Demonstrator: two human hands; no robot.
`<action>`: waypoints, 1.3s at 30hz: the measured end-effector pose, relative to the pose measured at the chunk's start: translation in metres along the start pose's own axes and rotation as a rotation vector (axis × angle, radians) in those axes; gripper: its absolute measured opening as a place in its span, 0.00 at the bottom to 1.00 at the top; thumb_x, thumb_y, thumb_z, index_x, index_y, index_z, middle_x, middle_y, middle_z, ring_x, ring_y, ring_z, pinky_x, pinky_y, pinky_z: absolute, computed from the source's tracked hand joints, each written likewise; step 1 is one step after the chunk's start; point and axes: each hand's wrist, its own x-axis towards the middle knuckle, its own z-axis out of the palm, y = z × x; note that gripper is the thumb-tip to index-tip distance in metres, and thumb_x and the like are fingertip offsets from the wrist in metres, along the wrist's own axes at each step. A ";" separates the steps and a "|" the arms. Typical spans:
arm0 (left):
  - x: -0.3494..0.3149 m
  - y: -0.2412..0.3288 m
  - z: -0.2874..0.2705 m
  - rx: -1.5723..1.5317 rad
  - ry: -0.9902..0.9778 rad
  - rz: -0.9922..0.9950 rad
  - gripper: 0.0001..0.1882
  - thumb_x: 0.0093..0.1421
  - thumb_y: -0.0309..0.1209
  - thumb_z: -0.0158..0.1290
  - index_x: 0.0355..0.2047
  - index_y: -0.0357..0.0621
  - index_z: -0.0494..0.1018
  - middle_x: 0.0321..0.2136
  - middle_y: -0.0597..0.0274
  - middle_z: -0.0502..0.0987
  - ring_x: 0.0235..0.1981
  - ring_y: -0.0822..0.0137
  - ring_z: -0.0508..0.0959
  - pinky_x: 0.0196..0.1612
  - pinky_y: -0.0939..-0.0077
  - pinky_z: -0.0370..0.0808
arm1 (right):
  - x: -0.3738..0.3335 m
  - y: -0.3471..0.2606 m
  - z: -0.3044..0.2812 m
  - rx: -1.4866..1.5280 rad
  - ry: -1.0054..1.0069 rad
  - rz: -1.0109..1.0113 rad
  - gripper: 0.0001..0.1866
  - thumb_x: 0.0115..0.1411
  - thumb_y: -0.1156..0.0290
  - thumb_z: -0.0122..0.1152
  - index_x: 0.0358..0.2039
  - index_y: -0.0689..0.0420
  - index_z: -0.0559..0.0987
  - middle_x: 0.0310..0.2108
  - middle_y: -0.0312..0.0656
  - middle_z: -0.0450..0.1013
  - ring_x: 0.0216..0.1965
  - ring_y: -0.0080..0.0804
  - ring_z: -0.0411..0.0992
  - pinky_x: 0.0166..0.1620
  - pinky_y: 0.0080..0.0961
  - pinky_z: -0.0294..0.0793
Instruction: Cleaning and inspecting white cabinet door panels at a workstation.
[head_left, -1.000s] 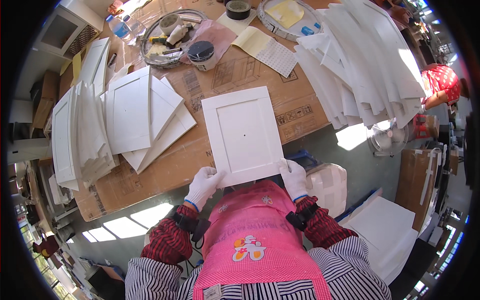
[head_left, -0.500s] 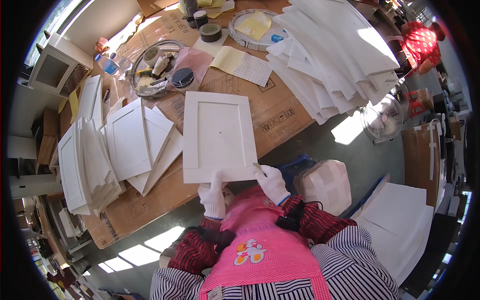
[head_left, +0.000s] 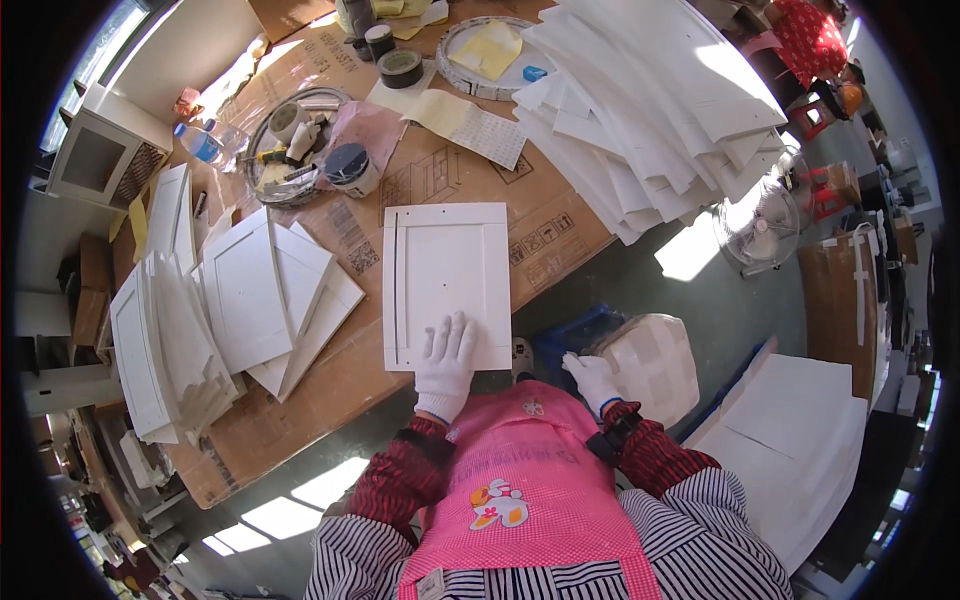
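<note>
White framed panel (head_left: pixel 446 280): one, rectangular, was at the near edge of the brown cardboard tabletop (head_left: pixel 330 380)
White-gloved left hand (head_left: pixel 445 365): fingers lay over its lower end; grip couldn't be told
White-gloved right hand (head_left: pixel 594 380): was off it, half-curled; contents couldn't be told
Clear plastic bottles (head_left: pixel 203 147): two

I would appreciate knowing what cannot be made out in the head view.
Head view:
Underside of the white framed panel: hidden by its top.
Palm of the left hand: hidden by its back.
Anything in the right hand: hidden by curled fingers.
Marks on the printed sheet: too small.
</note>
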 end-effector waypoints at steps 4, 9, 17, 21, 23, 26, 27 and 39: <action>0.002 -0.014 -0.006 0.113 -0.039 -0.029 0.36 0.58 0.26 0.53 0.69 0.45 0.63 0.70 0.48 0.63 0.72 0.44 0.62 0.75 0.40 0.54 | -0.021 -0.013 -0.014 -0.044 -0.059 0.089 0.28 0.67 0.46 0.59 0.42 0.64 0.86 0.33 0.56 0.82 0.39 0.52 0.81 0.44 0.42 0.75; 0.035 0.035 -0.060 -0.236 0.339 -0.052 0.32 0.55 0.16 0.50 0.63 0.36 0.71 0.64 0.39 0.72 0.67 0.39 0.69 0.72 0.43 0.61 | -0.008 0.030 -0.015 0.047 0.050 -0.120 0.28 0.68 0.47 0.57 0.44 0.64 0.86 0.38 0.57 0.82 0.43 0.52 0.81 0.49 0.40 0.76; 0.027 0.018 -0.034 0.142 0.027 0.051 0.28 0.59 0.26 0.55 0.63 0.43 0.73 0.63 0.40 0.73 0.64 0.42 0.74 0.67 0.49 0.69 | -0.013 -0.005 -0.022 -0.055 -0.004 -0.032 0.28 0.68 0.46 0.57 0.45 0.61 0.85 0.39 0.58 0.82 0.44 0.56 0.80 0.48 0.43 0.76; 0.033 0.028 -0.051 -0.001 0.129 -0.067 0.28 0.58 0.27 0.55 0.62 0.44 0.74 0.63 0.42 0.73 0.62 0.43 0.74 0.64 0.52 0.70 | -0.017 0.001 -0.029 0.023 0.036 -0.045 0.29 0.68 0.45 0.56 0.45 0.61 0.86 0.40 0.60 0.81 0.45 0.56 0.80 0.49 0.44 0.75; 0.029 0.037 -0.042 -0.055 0.244 -0.185 0.28 0.58 0.26 0.55 0.61 0.44 0.75 0.63 0.43 0.73 0.62 0.43 0.74 0.64 0.51 0.70 | -0.021 0.000 -0.030 0.019 0.044 -0.050 0.29 0.68 0.45 0.55 0.44 0.61 0.86 0.40 0.60 0.81 0.46 0.56 0.80 0.49 0.44 0.75; 0.020 0.044 -0.009 0.068 0.362 -0.223 0.29 0.60 0.32 0.59 0.63 0.46 0.73 0.67 0.45 0.70 0.64 0.43 0.72 0.61 0.48 0.71 | -0.018 0.002 -0.031 -0.008 0.056 -0.031 0.29 0.69 0.45 0.54 0.46 0.60 0.86 0.42 0.58 0.82 0.47 0.55 0.80 0.51 0.44 0.75; 0.021 0.040 -0.006 0.066 0.362 -0.226 0.29 0.60 0.32 0.59 0.63 0.46 0.73 0.67 0.45 0.70 0.64 0.43 0.72 0.61 0.48 0.71 | -0.016 0.005 -0.032 -0.030 0.059 -0.005 0.28 0.69 0.45 0.53 0.47 0.59 0.86 0.43 0.57 0.82 0.48 0.54 0.80 0.52 0.43 0.75; 0.022 0.015 -0.007 -0.260 0.138 -0.222 0.26 0.59 0.37 0.64 0.58 0.46 0.77 0.63 0.48 0.74 0.59 0.42 0.74 0.61 0.53 0.73 | 0.027 -0.057 -0.034 -0.035 0.359 -0.543 0.18 0.72 0.62 0.56 0.55 0.61 0.81 0.48 0.49 0.81 0.51 0.44 0.78 0.55 0.35 0.76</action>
